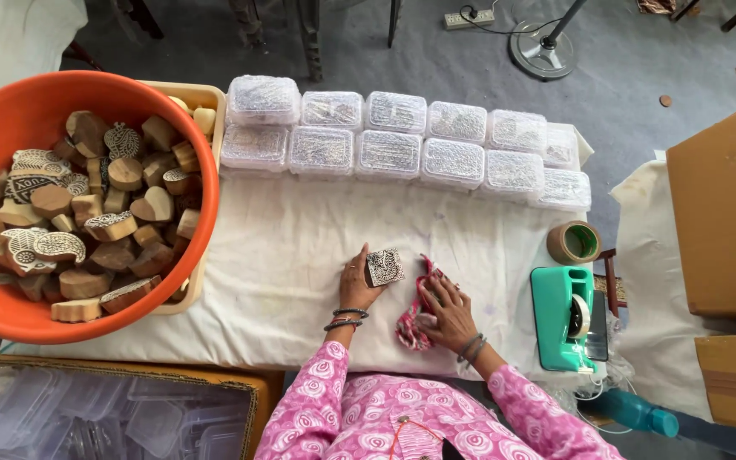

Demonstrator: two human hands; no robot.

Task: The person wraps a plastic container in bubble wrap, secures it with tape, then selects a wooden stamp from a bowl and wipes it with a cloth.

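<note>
My left hand (356,282) holds a small carved wooden printing block (384,267) against the white cloth-covered table (283,255), carved face up. Just to its right, my right hand (447,312) rests flat on a red and white rag (415,317), fingers spread, pressing it onto the cloth. Both wrists wear bangles, and pink patterned sleeves show at the bottom.
A large orange tub (36,119) of several carved wooden blocks sits at left. Two rows of clear lidded plastic boxes (402,140) line the table's far edge. A green tape dispenser (562,317) and tape roll (573,243) lie right, with cardboard boxes (721,213) beyond.
</note>
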